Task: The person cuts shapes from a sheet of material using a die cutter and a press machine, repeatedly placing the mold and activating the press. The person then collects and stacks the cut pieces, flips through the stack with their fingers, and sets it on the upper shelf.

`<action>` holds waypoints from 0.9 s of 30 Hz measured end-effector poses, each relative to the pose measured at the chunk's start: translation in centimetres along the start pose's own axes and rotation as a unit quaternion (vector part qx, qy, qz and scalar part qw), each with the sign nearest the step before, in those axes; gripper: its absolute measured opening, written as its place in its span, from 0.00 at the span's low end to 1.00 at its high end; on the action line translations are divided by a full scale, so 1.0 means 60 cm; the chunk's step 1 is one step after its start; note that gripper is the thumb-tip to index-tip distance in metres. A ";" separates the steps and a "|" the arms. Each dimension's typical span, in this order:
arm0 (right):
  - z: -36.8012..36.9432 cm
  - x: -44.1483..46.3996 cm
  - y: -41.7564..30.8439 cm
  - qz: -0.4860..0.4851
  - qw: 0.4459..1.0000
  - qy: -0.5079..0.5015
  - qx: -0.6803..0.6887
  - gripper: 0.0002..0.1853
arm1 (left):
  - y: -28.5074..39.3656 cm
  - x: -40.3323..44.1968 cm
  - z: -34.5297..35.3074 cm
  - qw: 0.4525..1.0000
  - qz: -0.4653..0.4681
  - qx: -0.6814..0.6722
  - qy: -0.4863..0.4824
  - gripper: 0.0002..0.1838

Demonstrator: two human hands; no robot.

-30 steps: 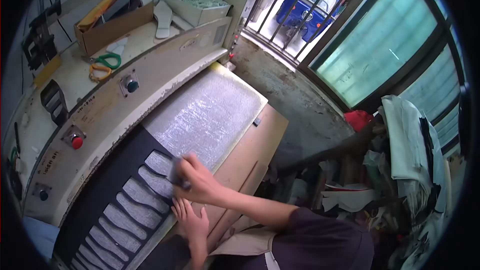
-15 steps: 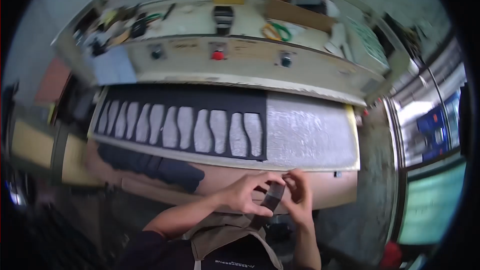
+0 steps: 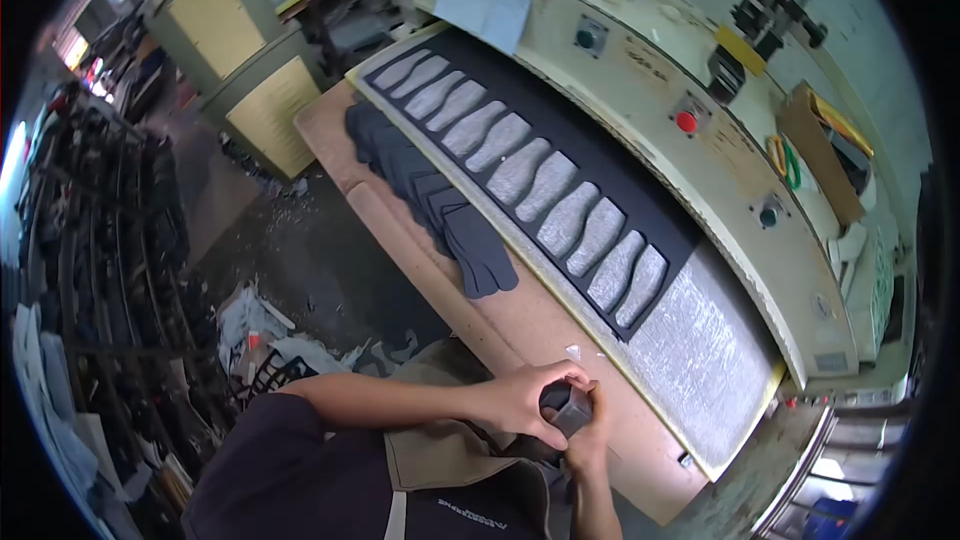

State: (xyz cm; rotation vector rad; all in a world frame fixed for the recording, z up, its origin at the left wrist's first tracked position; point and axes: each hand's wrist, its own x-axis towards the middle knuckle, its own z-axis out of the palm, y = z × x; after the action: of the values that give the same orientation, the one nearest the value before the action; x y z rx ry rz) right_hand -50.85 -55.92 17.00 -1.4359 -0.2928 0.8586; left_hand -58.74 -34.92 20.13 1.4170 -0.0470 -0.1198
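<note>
Now both bare hands meet in front of the torso, close together over the near edge of a flat brown board [image 3: 545, 340]. The left forearm reaches across from the side, and the left hand [image 3: 525, 402] curves into a C, thumb below and fingers above, gripping a small dark grey block-like piece [image 3: 573, 414]. The right forearm rises steeply from below; the right hand [image 3: 592, 432] lies along the piece's other side, its fingertips partly hidden, so I cannot tell how firmly it presses. A second ago the hands were at the end of the black sheet with sole-shaped openings [image 3: 665, 210]; half a second ago they had already gathered around the piece. Since then the view has swung left, bringing the overlapping dark grey sole-shaped cut-outs [image 3: 480, 255] into clearer sight.
</note>
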 end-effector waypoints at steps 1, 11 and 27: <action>0.001 -0.005 0.003 0.029 0.999 0.019 0.002 0.36 | -0.003 -0.006 0.005 1.000 -0.006 0.012 0.005 0.45; -0.030 -0.016 0.063 0.259 0.963 -0.071 0.016 0.37 | -0.069 -0.021 -0.043 0.988 -0.064 -0.142 0.013 0.44; 0.024 0.085 0.012 0.084 0.898 0.255 -0.349 0.06 | -0.095 0.024 -0.271 0.942 -0.061 -0.231 0.234 0.16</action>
State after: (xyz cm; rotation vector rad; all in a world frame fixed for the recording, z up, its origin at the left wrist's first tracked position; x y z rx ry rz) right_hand -48.57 -51.56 14.97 -2.3260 -0.0691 0.4862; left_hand -55.90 -19.95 11.95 0.9474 0.4386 0.1028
